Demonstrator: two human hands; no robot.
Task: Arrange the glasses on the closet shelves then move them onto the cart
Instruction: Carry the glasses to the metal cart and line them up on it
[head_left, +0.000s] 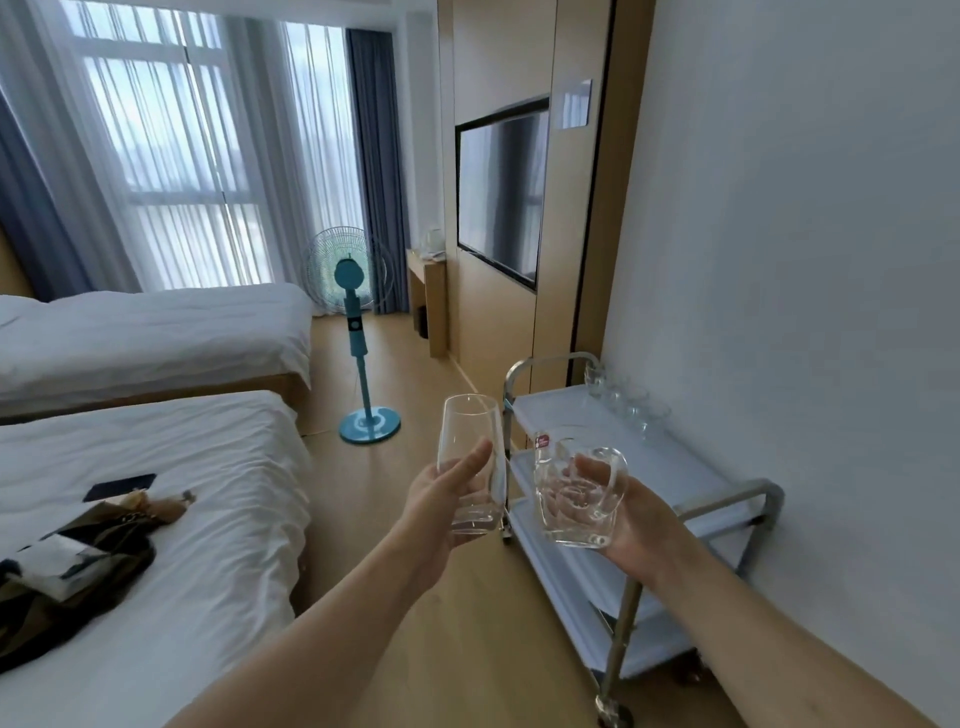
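Hands out front, both loaded. Left hand (441, 493) is gripping a tall clear tumbler glass (472, 462) low down, fingers wrapped round its base, thumb lying up the side, glass leaning a bit to the right. Right hand (623, 514) is cupping a short clear glass mug w/ a red sticker (576, 488), fingers curled behind and under it, mug tilted toward the camera. Both glasses are hanging in the air just beside the near-left corner of the white metal-framed cart (691, 483), not touching it. Row of small clear glasses (623, 400) is sitting on the cart's top shelf, along the wall side. Teal standing fan (358, 332) is standing on the floor beyond, two white beds (208, 519) on the left.
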